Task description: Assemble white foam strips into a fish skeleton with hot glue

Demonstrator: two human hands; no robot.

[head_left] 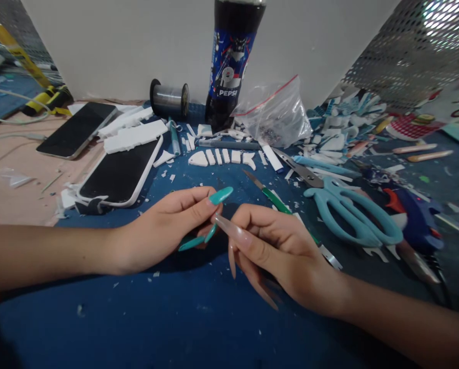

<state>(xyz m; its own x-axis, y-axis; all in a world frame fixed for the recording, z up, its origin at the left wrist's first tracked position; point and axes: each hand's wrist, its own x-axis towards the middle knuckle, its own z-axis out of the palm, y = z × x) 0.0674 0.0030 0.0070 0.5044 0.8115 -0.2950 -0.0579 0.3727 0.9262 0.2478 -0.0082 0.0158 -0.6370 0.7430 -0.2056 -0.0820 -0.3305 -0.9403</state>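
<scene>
My left hand [175, 220], with long teal nails, is closed in a pinch near the middle of the view. Facing it, my right hand [275, 251], with long pale pink nails, is curled with its thumb and index finger together. The fingertips of both hands nearly meet; whatever lies between them is too small or hidden to name. Beyond the hands, white foam pieces [225, 157] lie in a row shaped like a fish. A green-handled craft knife [274, 199] rests just behind my right hand.
Two phones [77, 130] and white foam strips [135, 136] lie at the left. Behind stand a spool [169, 100], a Pepsi bottle [229, 72] and a plastic bag [277, 115]. Blue scissors [356, 212], a blue glue gun [421, 220] and heaped scraps [345, 120] occupy the right.
</scene>
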